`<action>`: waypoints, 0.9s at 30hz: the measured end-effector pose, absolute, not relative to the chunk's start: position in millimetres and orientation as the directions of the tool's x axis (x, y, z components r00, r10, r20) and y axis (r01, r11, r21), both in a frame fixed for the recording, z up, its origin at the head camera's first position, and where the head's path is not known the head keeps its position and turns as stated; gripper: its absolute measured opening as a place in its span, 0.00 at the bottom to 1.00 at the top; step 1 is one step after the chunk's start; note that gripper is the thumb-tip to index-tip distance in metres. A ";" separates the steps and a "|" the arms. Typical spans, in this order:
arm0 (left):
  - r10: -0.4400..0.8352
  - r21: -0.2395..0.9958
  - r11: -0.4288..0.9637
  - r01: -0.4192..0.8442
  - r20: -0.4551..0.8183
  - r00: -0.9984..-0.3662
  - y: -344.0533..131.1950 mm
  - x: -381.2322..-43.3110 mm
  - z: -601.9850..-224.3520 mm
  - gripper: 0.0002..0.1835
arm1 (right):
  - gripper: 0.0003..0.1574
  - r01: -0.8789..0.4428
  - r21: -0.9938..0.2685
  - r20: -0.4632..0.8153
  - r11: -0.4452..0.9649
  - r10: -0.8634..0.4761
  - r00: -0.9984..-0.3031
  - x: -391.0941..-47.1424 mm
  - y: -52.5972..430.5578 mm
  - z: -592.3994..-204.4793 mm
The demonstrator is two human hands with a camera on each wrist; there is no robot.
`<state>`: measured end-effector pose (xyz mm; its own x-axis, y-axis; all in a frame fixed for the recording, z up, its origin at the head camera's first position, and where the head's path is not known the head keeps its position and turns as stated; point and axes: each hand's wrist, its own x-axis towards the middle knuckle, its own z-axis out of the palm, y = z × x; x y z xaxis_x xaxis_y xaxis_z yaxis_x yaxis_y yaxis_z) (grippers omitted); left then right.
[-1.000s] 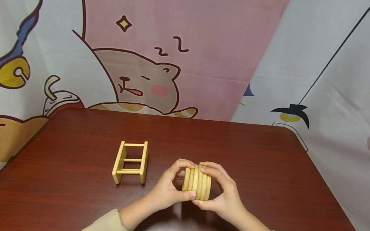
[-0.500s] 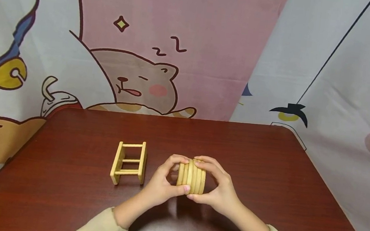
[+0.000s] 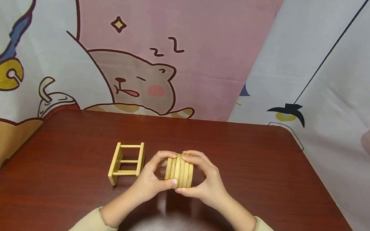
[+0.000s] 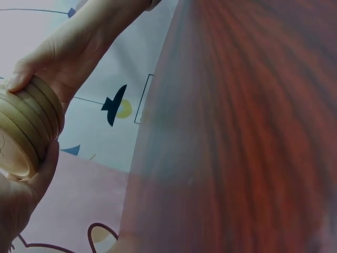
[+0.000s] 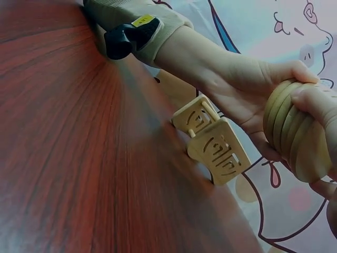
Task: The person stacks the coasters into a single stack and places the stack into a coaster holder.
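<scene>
A stack of several round wooden coasters (image 3: 180, 171), turned on its side, is held above the table between both hands. My left hand (image 3: 151, 176) grips its left part, thumb at the lower edge and fingers over the top. On the other side, my right hand (image 3: 208, 180) grips the right part the same way. In the left wrist view a pale round face of the coasters (image 4: 31, 116) shows. To the left of the hands stands a wooden coaster holder (image 3: 116, 164) with two side panels joined by rods; cut-out marks in its panels (image 5: 221, 153) show in the right wrist view.
The dark red-brown wooden table (image 3: 251, 156) reaches back to a cartoon-printed cloth (image 3: 218, 51). The holder stands close beside the left wrist. A dark strap (image 5: 129, 37) with a yellow tag sits at the left sleeve.
Both hands, still gripping the coasters, have moved left and slightly up, nearer to the holder. The holder itself has shifted only a little in view, along with the whole scene.
</scene>
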<state>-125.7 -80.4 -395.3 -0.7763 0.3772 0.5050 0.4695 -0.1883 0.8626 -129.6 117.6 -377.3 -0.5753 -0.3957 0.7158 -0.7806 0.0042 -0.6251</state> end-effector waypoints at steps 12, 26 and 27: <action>0.304 0.815 -0.026 0.579 0.558 -0.772 -106.0 -132.2 -389.0 0.30 | 0.45 -0.759 -0.651 0.700 -0.013 -0.399 -0.593 -127.2 91.4 -358.3; 0.305 0.810 -0.004 0.587 0.560 -0.770 -132.5 -143.4 -376.7 0.31 | 0.44 -0.784 -0.619 0.708 0.036 -0.405 -0.578 -142.2 68.7 -351.2; 0.305 0.806 -0.004 0.592 0.565 -0.767 -134.2 -144.5 -376.1 0.31 | 0.43 -0.786 -0.617 0.709 0.039 -0.406 -0.577 -140.7 66.9 -346.5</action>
<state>-144.5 -134.2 -376.1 -0.7667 0.3050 0.5649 0.5922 -0.0039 0.8058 -140.7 66.9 -346.5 -0.5765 -0.4061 0.7090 -0.7862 0.0393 -0.6168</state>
